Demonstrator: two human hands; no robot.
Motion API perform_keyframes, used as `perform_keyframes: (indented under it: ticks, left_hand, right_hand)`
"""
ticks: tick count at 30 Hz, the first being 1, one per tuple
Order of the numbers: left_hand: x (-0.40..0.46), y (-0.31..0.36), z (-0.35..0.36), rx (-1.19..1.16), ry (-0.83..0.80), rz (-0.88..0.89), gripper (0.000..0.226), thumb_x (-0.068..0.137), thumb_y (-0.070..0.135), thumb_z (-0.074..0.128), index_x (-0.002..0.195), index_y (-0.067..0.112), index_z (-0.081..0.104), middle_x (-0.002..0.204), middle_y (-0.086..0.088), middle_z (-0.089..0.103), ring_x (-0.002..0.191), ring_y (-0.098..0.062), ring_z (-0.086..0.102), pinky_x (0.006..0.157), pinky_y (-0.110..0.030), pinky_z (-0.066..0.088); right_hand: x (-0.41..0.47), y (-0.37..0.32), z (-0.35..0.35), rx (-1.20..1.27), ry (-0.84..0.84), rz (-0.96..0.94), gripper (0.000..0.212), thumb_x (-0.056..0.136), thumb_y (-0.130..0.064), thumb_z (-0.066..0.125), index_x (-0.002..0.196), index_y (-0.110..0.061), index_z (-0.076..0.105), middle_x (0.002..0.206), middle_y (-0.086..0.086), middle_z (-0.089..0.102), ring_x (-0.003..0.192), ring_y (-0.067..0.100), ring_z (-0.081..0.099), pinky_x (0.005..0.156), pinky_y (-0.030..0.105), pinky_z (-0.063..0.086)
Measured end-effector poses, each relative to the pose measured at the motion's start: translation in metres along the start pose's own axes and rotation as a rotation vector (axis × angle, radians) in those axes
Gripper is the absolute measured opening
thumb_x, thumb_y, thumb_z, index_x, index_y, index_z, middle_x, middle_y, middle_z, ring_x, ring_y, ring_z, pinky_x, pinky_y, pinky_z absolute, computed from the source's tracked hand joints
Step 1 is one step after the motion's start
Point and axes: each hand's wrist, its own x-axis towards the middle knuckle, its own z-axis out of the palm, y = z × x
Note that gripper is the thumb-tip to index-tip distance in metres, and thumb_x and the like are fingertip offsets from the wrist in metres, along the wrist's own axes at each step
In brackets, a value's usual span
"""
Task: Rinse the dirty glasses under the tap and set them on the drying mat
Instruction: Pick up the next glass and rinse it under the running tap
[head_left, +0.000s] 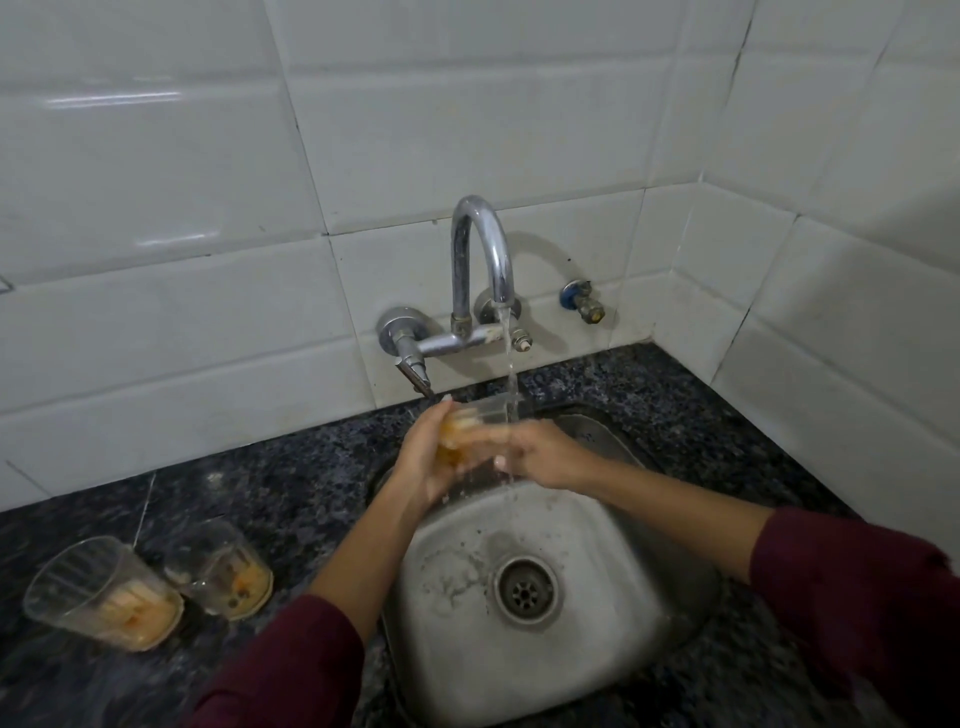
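Both hands meet over the far half of the sink (597, 644), just below the tap (480, 249). The left hand (423, 457) wraps the lower part of a clear glass (475, 423), fingers curled round its orange-stained base. The right hand (540, 454) lies against the glass from the other side, fingers reaching across its wall; whether they close round it or only steady it cannot be told, since motion blurs them. The glass is tilted, its long axis running from the base in the left palm up and away toward the wall, with the rim nearest the stream (511, 384). Water falls past the right edge of the rim and runs over the right hand's fingers, so the mouth appears to sit slightly left of the stream. The coming move, as judged, turns on shifting or tipping the rim rightward so that water enters the glass; the left hand, holding the base, is placed to do this.

Two further dirty glasses stand on the counter (291, 467) well to the left of the sink: a near glass (98, 592) and a second glass (221, 569) just beside it, both with orange residue at the bottom. The left hand is the nearer to them. No drying mat is in view.
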Motion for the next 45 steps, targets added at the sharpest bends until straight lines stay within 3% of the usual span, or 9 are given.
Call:
perform_keyframes:
  ticks: [2,4,10,15,21,27,29,36,45]
  left_hand:
    - [0.002,-0.003,-0.001,0.033,-0.004,0.098,0.031,0.090,0.034,0.056,0.110,0.011,0.059,0.091,-0.016,0.062,0.072,-0.027,0.061,0.055,-0.030,0.045]
    - [0.001,-0.002,0.001,0.059,0.057,0.126,0.025,0.088,0.030,0.057,0.103,0.011,0.063,0.090,-0.017,0.064,0.074,-0.028,0.061,0.058,-0.030,0.045]
    - [-0.002,-0.009,-0.003,0.066,0.090,-0.038,0.017,0.093,0.027,0.054,0.088,0.013,0.061,0.087,-0.014,0.068,0.079,-0.029,0.066,0.074,-0.048,0.057]
    - [-0.004,-0.016,-0.007,-0.015,0.045,-0.112,0.024,0.095,0.033,0.052,0.099,0.011,0.060,0.092,-0.016,0.069,0.086,-0.032,0.068,0.081,-0.053,0.056]
    - [0.000,-0.016,-0.007,-0.024,-0.087,0.031,0.031,0.092,0.038,0.052,0.079,0.016,0.069,0.071,-0.007,0.066,0.058,-0.021,0.059,0.050,-0.027,0.041]
    - [0.001,-0.016,-0.011,0.022,-0.005,-0.089,0.027,0.094,0.037,0.052,0.091,0.010,0.058,0.065,-0.010,0.063,0.042,-0.020,0.058,0.031,-0.022,0.042]
    - [0.001,-0.022,-0.015,-0.008,-0.004,-0.186,0.038,0.094,0.043,0.050,0.092,0.007,0.062,0.070,-0.012,0.069,0.054,-0.024,0.066,0.041,-0.033,0.054]
    - [-0.008,-0.048,-0.038,0.253,-0.080,-0.311,0.071,0.083,0.059,0.054,0.123,0.001,0.060,0.116,-0.022,0.066,0.095,-0.028,0.064,0.092,-0.045,0.049]
    - [-0.035,-0.075,-0.046,0.365,-0.364,-0.634,0.070,0.085,0.065,0.044,0.111,0.004,0.065,0.090,-0.020,0.071,0.067,-0.034,0.070,0.060,-0.042,0.060]
  right_hand:
    - [-0.003,-0.017,0.006,0.698,-0.014,0.125,0.039,0.091,0.004,0.047,0.128,-0.009,0.052,0.128,0.010,0.059,0.105,0.024,0.062,0.078,0.022,0.052]
    - [-0.005,-0.020,0.016,0.801,-0.013,0.119,0.041,0.093,0.005,0.044,0.132,-0.006,0.047,0.133,0.010,0.054,0.116,0.022,0.057,0.083,0.022,0.052]
    - [-0.011,0.026,0.023,-0.600,-0.048,-0.222,0.050,0.086,-0.002,0.047,0.134,-0.017,0.048,0.124,0.015,0.059,0.109,0.030,0.058,0.088,0.037,0.052]
    - [-0.005,0.023,0.009,-0.864,0.046,-0.368,0.044,0.076,0.013,0.048,0.115,-0.003,0.061,0.119,0.016,0.064,0.108,0.033,0.060,0.087,0.037,0.052]
    - [-0.007,-0.010,0.026,0.758,-0.004,0.155,0.045,0.091,0.004,0.048,0.135,-0.007,0.044,0.133,0.011,0.054,0.099,0.008,0.062,0.081,0.019,0.053]
    - [-0.013,0.037,0.027,-0.737,0.025,-0.276,0.051,0.087,0.000,0.045,0.135,-0.016,0.046,0.133,0.015,0.053,0.118,0.027,0.052,0.098,0.036,0.044]
    - [-0.014,0.037,0.021,-0.821,-0.004,-0.225,0.043,0.089,-0.004,0.047,0.131,-0.012,0.049,0.129,0.016,0.055,0.113,0.033,0.055,0.093,0.041,0.046]
    - [-0.028,0.029,0.014,0.265,-0.013,0.094,0.016,0.086,-0.004,0.061,0.095,-0.014,0.070,0.094,0.008,0.072,0.085,0.011,0.067,0.071,0.027,0.053]
    - [-0.053,0.049,0.048,0.786,0.066,0.410,0.007,0.088,-0.008,0.058,0.085,-0.009,0.064,0.064,-0.003,0.066,0.056,0.007,0.059,0.051,0.021,0.042]
